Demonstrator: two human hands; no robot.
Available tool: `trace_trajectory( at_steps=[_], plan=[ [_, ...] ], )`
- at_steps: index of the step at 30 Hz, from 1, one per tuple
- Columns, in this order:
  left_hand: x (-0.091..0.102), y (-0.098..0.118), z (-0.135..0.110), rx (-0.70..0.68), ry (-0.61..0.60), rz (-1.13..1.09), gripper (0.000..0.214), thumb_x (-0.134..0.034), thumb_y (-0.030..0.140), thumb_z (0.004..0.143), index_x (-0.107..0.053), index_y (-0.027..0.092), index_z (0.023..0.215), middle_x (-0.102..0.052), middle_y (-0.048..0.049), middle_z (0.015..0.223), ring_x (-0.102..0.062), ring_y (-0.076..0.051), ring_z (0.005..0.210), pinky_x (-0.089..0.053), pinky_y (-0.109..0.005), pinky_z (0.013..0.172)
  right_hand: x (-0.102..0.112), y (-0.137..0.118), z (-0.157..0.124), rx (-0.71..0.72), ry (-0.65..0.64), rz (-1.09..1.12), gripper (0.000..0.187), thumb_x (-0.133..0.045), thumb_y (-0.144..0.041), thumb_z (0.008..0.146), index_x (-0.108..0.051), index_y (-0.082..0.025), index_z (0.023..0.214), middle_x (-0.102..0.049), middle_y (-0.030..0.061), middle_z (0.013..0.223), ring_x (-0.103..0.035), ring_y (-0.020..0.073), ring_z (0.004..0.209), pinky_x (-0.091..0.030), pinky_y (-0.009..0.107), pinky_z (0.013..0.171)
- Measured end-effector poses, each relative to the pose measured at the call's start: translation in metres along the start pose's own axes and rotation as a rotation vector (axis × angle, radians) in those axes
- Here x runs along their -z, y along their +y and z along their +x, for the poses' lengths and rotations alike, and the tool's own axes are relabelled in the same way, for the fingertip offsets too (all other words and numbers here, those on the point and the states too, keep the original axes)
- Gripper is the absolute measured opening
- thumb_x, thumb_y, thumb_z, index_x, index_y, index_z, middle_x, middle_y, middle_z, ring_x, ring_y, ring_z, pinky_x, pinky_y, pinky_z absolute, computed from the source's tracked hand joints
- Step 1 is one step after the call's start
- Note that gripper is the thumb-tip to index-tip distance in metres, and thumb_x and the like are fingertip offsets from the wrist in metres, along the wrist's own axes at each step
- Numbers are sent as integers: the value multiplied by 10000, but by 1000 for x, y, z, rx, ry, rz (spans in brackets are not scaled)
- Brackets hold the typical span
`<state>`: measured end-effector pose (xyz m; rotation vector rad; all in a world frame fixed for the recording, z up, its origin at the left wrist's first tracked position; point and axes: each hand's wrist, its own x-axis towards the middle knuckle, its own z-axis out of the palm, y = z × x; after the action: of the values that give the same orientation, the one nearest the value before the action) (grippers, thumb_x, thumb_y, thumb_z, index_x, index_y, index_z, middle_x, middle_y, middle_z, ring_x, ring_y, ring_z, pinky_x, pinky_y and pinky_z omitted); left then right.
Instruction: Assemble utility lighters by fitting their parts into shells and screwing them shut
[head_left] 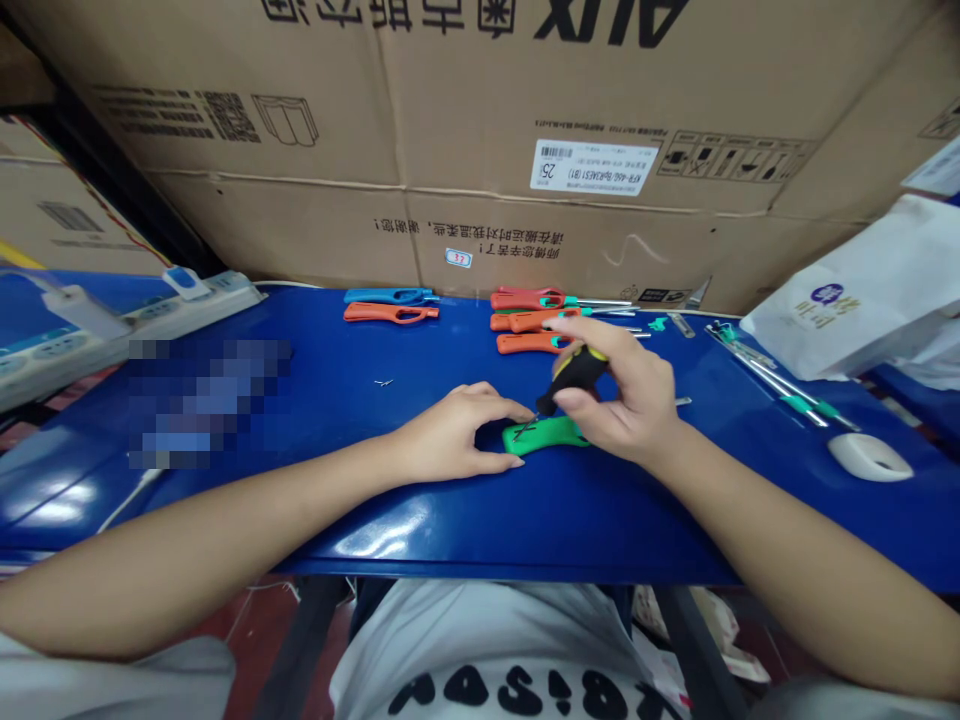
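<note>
Your left hand [454, 438] holds the blunt left end of a green lighter [546, 435] between thumb and forefinger; your right hand [634, 405] is closed around a black-and-yellow screwdriver [576, 378], its tip at that end. The lighter — smooth, curved plastic — lies lengthwise left to right, its right end behind your right hand. Glossy blue tabletop [570, 525] spreads from it to the near edge; orange lighters [521, 343] lie beyond.
</note>
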<state>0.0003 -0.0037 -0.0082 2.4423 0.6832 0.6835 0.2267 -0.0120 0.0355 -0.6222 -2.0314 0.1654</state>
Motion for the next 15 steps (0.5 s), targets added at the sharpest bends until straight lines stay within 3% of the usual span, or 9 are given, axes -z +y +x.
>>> trace_trajectory(
  at_steps=[3, 5, 7, 9, 12, 13, 15],
  plan=[
    [-1, 0, 0, 10, -6, 4, 411, -808, 357, 821, -687, 191, 1177, -748, -59, 1106, -634, -215, 984, -481, -357, 934, -3, -4, -1, -125, -106, 147, 454, -445, -408, 1044, -431, -313, 1488, -721, 49, 1043, -681, 170, 669, -597, 343, 612],
    [-1, -1, 0, 16, -11, 9, 418, -805, 377, 823, -687, 200, 1183, -747, -61, 1109, -639, -223, 997, -479, -365, 940, -4, -5, 0, -117, -19, 85, 388, -555, -398, 1001, -534, -305, 1378, -723, 45, 1034, -682, 173, 678, -589, 328, 597],
    [-1, -1, -1, 14, -14, 12, 432, -798, 393, 831, -679, 215, 1207, -742, -61, 1141, -643, -230, 1021, -474, -372, 951, -5, -5, 1, -22, 97, -43, 347, -705, -382, 910, -616, -297, 1235, -729, 39, 1019, -688, 181, 701, -583, 314, 601],
    [-1, -1, -1, 11, -17, 10, 444, -797, 392, 833, -674, 217, 1221, -741, -59, 1159, -642, -230, 1030, -468, -373, 958, -4, -4, 2, 2, 66, -61, 382, -686, -396, 923, -591, -301, 1281, -728, 44, 1061, -696, 180, 717, -586, 315, 623],
    [-1, 0, 0, 21, -30, 0, 440, -802, 391, 828, -681, 210, 1211, -748, -57, 1128, -639, -219, 991, -470, -366, 945, -4, -1, 2, -123, -114, 135, 443, -443, -414, 1049, -417, -315, 1480, -719, 48, 1090, -693, 155, 672, -585, 310, 593],
    [-1, 0, 0, 25, -34, -1, 442, -804, 397, 826, -683, 212, 1209, -748, -58, 1124, -639, -220, 990, -471, -367, 942, -3, 0, 2, -148, -114, 163, 439, -438, -415, 1052, -415, -318, 1479, -720, 44, 1082, -692, 151, 660, -581, 305, 575],
    [-1, 0, -1, 20, -32, 4, 449, -802, 414, 825, -683, 219, 1211, -744, -62, 1147, -638, -229, 1015, -467, -376, 953, -3, 0, 1, -89, -6, 62, 418, -608, -423, 979, -523, -324, 1376, -735, 31, 1058, -702, 162, 672, -583, 307, 584]
  ],
)
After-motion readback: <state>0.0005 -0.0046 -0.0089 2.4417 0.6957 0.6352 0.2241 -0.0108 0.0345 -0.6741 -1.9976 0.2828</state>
